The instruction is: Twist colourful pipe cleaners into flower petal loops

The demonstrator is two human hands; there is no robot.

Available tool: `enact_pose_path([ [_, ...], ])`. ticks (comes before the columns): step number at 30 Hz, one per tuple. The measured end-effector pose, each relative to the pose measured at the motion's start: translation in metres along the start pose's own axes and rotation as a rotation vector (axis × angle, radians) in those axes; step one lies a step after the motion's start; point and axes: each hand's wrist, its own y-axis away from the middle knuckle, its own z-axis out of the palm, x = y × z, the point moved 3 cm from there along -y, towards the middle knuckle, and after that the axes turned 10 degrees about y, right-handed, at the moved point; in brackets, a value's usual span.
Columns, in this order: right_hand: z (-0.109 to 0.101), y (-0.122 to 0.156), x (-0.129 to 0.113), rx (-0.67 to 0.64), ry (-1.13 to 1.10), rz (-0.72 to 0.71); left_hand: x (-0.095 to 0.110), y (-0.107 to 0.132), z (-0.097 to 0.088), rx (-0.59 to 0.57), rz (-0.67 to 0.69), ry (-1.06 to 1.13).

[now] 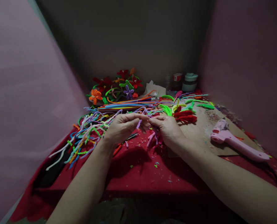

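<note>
My left hand [126, 124] and my right hand [168, 128] meet above the middle of the table, fingertips nearly touching. Between them is a purple pipe cleaner [139, 124], its end hanging below my left fingers. My right thumb and fingers pinch it; part of it is hidden behind the fingers. Below my right hand, pink pipe cleaner pieces [150, 139] lie on the red cloth [138, 177]. A red-handled cutting tool [117, 150] lies below my left hand, partly covered by my wrist.
Loose pipe cleaners [89, 133] spread on the left, with straight bundles [129, 105] behind. Pipe cleaner flowers [128, 92] stand at the back. A pink glue gun [238, 144] rests on a board [201, 133] at right, near red pieces [186, 116]. A lidded container [190, 82] stands behind.
</note>
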Motion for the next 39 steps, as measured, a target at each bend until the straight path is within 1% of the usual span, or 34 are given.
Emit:
enact_pose_path([
  [3, 0.0, 0.0, 0.0, 0.001, -0.008, -0.004, -0.002, 0.001, -0.003, 0.006, -0.047, -0.033],
  [6, 0.0, 0.001, -0.001, 0.006, -0.005, -0.006, -0.003, 0.001, -0.005, 0.061, -0.08, -0.087],
  [9, 0.0, 0.003, -0.003, 0.006, 0.032, -0.017, -0.001, -0.001, -0.005, 0.141, -0.022, -0.146],
  [12, 0.0, 0.004, -0.005, 0.004, 0.06, -0.004, 0.0, -0.003, -0.001, 0.175, 0.039, -0.223],
  [17, 0.0, 0.005, -0.004, 0.012, 0.095, -0.002, -0.002, -0.005, 0.004, 0.209, 0.011, -0.35],
  [19, -0.001, 0.004, -0.004, 0.013, 0.106, 0.006, -0.003, -0.004, 0.005, 0.224, 0.021, -0.393],
  [23, 0.0, 0.005, -0.005, 0.005, 0.106, 0.007, -0.003, -0.003, 0.004, 0.242, 0.077, -0.496],
  [31, -0.001, 0.003, 0.0, 0.036, 0.068, 0.046, -0.008, -0.001, 0.004, 0.192, 0.121, -0.775],
  [33, -0.001, 0.001, 0.001, 0.038, 0.042, 0.056, -0.008, 0.0, 0.005, 0.196, 0.123, -0.785],
  [35, -0.001, 0.0, 0.003, 0.043, 0.007, 0.06, -0.008, 0.0, 0.006, 0.206, 0.099, -0.743],
  [39, -0.001, 0.001, 0.002, 0.046, -0.016, 0.059, -0.01, -0.002, 0.003, 0.249, 0.053, -0.522],
])
